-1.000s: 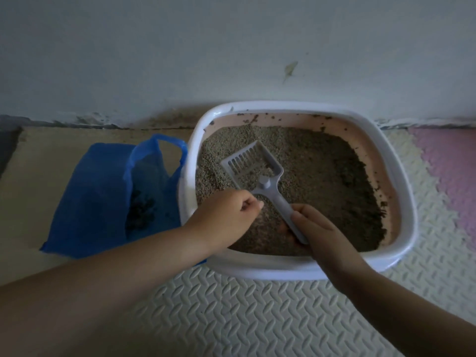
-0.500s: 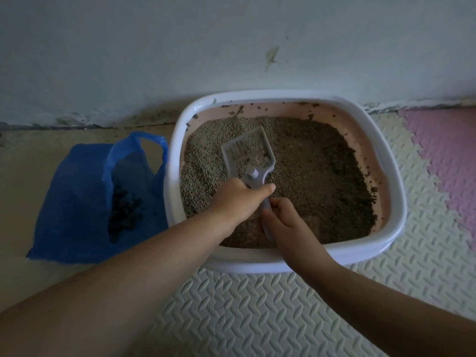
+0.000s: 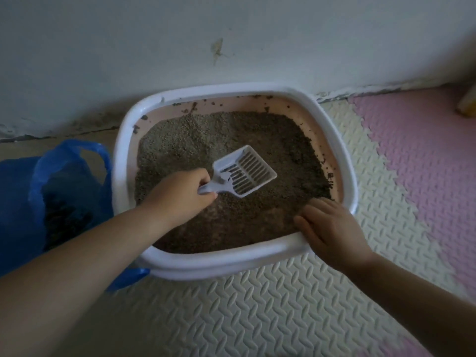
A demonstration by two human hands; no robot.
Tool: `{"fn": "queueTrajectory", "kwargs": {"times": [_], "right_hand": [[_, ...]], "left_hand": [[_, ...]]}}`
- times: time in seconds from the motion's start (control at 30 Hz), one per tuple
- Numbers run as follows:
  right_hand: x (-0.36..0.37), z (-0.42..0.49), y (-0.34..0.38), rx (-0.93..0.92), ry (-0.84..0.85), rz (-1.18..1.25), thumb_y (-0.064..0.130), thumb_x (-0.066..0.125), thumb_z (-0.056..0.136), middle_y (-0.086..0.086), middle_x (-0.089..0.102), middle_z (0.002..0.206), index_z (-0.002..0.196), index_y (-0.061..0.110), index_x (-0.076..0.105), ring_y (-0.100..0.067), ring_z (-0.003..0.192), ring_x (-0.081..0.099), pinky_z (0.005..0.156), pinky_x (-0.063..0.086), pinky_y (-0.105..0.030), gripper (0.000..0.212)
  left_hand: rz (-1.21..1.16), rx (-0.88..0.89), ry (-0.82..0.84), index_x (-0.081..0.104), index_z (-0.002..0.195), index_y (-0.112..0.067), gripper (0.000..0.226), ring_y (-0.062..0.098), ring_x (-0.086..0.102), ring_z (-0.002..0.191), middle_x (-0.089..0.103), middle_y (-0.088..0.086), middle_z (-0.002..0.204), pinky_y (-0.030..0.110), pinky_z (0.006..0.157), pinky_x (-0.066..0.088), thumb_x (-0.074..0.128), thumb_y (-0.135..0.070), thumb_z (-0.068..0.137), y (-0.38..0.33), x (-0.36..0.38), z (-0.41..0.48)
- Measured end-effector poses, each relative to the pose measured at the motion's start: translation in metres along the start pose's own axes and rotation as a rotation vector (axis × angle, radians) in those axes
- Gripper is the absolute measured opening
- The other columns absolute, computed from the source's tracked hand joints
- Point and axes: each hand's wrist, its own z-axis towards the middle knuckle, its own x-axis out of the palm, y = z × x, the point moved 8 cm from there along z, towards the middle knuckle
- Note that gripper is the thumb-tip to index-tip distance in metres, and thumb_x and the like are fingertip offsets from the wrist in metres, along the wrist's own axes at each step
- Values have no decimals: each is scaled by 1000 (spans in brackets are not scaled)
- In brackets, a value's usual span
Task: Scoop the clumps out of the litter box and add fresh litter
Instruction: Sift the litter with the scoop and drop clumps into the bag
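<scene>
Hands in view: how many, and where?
2. The left hand grips the scoop by its handle over the litter. The right hand rests on the near-right rim of the litter box.

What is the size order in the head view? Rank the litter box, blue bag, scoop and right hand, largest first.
1. litter box
2. blue bag, cut off at the left edge
3. right hand and scoop: they look alike, and the hand is nearer the camera, so unranked.
</scene>
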Motion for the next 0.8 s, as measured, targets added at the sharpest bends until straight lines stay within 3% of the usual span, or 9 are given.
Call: {"fn": "queueTrajectory", "kwargs": {"times": [0.1,0.23,0.33,0.47,0.67,0.8], "right_hand": [[-11,-23,-29,-47,-110,-99,30,37,100,-1,60,87,86,15,63,-22,81,55,76,39,-31,33],[-7,-33,-38,-166,-84,-132,31,32,101,-4,65,99,101,12,66,-22,94,54,84,40,-36,39],[-3,-32,-41,-206,-67,-118,33,30,101,-4,64,98,104,14,62,-23,91,54,83,40,-37,38],[-1,-30,-44,-232,-88,-100,34,28,100,-3,64,93,103,17,58,-21,88,52,83,38,-35,34],[3,-29,-48,-257,-159,-60,33,28,99,-2,62,86,99,19,57,-19,82,50,81,36,-35,32],[4,-30,-47,-269,-233,-39,33,28,98,-1,62,81,96,19,57,-19,80,51,78,38,-37,32]], "left_hand": [[218,74,49,59,91,-25,19,12,55,65,58,-3,72,30,59,43,51,-42,94,-16,15,12],[504,182,74,62,104,-29,22,11,54,74,57,-7,84,30,66,48,49,-43,94,-48,31,36],[681,239,124,61,95,-25,21,15,50,69,48,-6,77,30,62,46,48,-42,95,-77,31,55],[796,325,115,44,80,-22,22,19,47,72,44,-4,78,30,62,39,47,-35,97,-117,38,73],[597,447,59,58,85,-22,23,18,47,68,50,-6,80,30,58,37,50,-42,94,-130,63,101],[345,450,38,65,106,-34,23,9,50,70,49,-9,79,28,56,38,51,-46,92,-98,82,101]]}}
